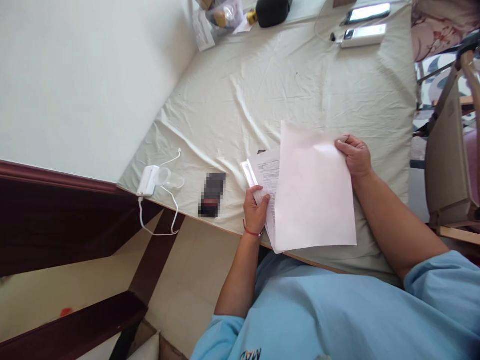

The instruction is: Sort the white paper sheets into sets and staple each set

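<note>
A blank white sheet lies over a printed sheet near the front edge of a table covered by a pale cloth. My left hand pinches the left edge of the printed paper, fingers closed on it. My right hand grips the top right corner of the blank sheet, thumb on top. A small white strip pokes out at the left of the papers.
A white power bank with a white cable sits at the table's left corner, a dark blurred item beside it. Two lit phones, a black object and a plastic bag lie at the far end. A chair stands right.
</note>
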Tool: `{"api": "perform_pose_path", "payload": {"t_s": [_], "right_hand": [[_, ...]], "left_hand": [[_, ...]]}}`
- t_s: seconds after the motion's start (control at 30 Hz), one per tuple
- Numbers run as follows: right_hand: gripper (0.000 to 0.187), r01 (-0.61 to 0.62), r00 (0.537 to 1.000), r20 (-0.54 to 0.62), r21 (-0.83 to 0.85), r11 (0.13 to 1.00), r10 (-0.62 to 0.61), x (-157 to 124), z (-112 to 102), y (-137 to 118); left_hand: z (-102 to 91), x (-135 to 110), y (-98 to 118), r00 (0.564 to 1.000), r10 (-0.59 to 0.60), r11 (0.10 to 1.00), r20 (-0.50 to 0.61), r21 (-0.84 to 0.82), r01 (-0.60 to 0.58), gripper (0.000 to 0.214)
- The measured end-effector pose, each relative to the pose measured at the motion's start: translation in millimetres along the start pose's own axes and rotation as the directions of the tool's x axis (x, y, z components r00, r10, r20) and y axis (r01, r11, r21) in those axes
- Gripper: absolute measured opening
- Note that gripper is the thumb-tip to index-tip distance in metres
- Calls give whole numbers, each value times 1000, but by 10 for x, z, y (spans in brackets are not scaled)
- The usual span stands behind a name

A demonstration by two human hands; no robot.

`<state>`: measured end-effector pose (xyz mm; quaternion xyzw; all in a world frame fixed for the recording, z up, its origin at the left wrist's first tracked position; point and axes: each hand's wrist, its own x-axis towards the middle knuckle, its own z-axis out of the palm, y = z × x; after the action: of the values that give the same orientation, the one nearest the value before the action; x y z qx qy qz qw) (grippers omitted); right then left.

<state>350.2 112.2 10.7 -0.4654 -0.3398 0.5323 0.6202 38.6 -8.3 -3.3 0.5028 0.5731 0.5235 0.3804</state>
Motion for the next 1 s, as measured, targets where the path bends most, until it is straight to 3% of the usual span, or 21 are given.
{"api": "perform_pose_path", "payload": {"t_s": [0.3,0.43,0.7,1.0], "right_hand": [[35,-5,990,139,-67,998,14,-103,118,24],[36,-28,993,116,-55,998,35,-87,105,7],[42,-1,1000,2,45,999,1,-33,57,-21],[44,-68,998,16,159,985,66,-48,15,-153]], "left_hand": [[24,4,24,1000,16,999,-18,32,-16,49],[18,9,37,999,37,999,-39,34,-35,57],[14,7,5,995,42,997,-94,75,-35,44],[2,16,-52,995,73,995,-69,67,-68,44]]}}
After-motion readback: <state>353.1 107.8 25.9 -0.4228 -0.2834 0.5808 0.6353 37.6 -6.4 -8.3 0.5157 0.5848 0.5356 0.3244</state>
